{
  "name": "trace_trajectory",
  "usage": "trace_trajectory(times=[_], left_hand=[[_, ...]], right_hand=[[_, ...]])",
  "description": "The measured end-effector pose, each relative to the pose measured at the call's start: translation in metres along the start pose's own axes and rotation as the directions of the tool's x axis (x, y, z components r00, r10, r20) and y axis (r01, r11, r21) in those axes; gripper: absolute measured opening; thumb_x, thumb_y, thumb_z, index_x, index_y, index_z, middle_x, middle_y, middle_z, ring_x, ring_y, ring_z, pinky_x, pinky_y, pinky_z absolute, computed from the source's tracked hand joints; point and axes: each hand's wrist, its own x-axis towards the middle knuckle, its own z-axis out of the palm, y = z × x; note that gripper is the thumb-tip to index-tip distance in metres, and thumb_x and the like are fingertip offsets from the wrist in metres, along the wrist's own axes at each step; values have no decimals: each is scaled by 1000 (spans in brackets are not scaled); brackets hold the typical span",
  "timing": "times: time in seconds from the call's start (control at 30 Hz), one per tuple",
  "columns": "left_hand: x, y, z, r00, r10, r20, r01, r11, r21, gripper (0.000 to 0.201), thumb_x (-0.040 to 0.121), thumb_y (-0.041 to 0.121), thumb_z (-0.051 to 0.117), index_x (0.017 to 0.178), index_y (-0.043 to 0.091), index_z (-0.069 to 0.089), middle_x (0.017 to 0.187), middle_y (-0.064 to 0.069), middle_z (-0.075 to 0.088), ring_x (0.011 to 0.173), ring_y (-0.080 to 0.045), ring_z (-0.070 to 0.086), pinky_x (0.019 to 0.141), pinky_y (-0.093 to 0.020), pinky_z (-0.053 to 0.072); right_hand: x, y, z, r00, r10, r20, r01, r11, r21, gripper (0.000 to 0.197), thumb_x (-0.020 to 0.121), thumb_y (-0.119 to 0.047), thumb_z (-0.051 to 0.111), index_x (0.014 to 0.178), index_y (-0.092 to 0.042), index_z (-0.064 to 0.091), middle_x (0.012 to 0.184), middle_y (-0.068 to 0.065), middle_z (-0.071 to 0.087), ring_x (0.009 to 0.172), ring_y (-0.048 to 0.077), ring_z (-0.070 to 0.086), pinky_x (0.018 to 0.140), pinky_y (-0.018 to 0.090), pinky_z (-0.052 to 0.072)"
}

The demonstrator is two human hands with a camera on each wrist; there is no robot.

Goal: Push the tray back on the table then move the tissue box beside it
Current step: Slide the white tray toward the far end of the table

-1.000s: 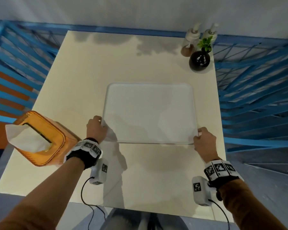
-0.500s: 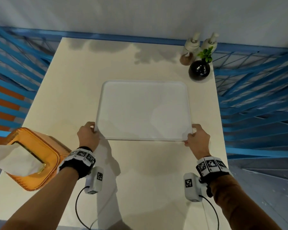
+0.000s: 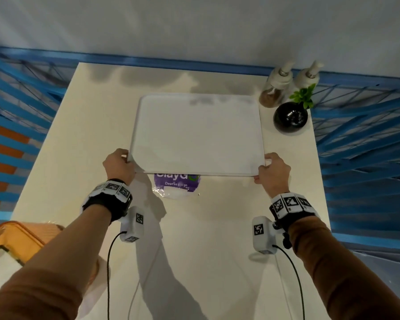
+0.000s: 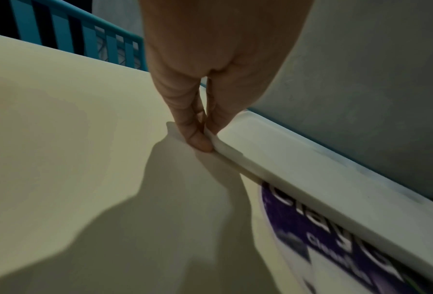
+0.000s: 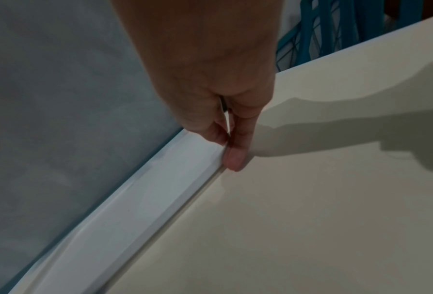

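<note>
Tray [image 3: 196, 135], white and flat, lies on the cream table [image 3: 79, 146] towards its far side, well short of the back edge, with both near corners held. At the near left corner the left hand [image 3: 118, 166] pinches the rim, the thumb on top and the fingers [image 4: 192, 127] curled against the outer edge, as the left wrist view shows. At the near right corner the right hand [image 3: 273, 173] grips the same way, with the thumb on the rim and one fingertip pressed to the edge just above the tabletop in the right wrist view. A purple and white packet [image 3: 177, 184] pokes out from under the tray's near edge, partly covered by it, its printed words only half readable. The orange tissue box [image 3: 16, 239] sits at the near left corner of the table, well apart from the tray and partly hidden behind the left forearm. Just beside the tray's far right corner stand a round black vase [image 3: 290, 118] with a small green plant and, behind it, two pump bottles [image 3: 277, 86].
</note>
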Motion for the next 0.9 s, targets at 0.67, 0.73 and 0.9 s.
trace_trajectory(times=[0.67, 0.73, 0.9], left_hand=[[106, 48, 15, 997, 68, 29, -70, 996, 63, 27, 87, 6, 52, 110, -3, 64, 107, -30, 69, 103, -43, 63, 102, -43, 44], [106, 50, 15, 998, 60, 31, -62, 996, 67, 27, 87, 6, 51, 110, -3, 64, 107, -30, 69, 103, -44, 63, 101, -43, 45], [101, 53, 9, 996, 8, 89, -16, 996, 86, 32, 87, 7, 52, 117, -2, 59, 114, -30, 67, 109, -42, 61, 97, -42, 48]], right_hand=[[83, -43, 22, 998, 31, -46, -29, 999, 43, 29, 81, -2, 48, 109, -6, 54, 84, 17, 67, 58, 33, 69, 65, 49, 59], [84, -43, 22, 998, 31, -49, -29, 999, 33, 29, 80, -4, 48, 108, -7, 54, 71, 7, 64, 57, 31, 70, 67, 50, 59], [80, -47, 18, 998, 59, -5, -58, 996, 64, 29, 85, 0, 48, 113, -6, 51, 105, 23, 60, 58, 33, 66, 54, 39, 60]])
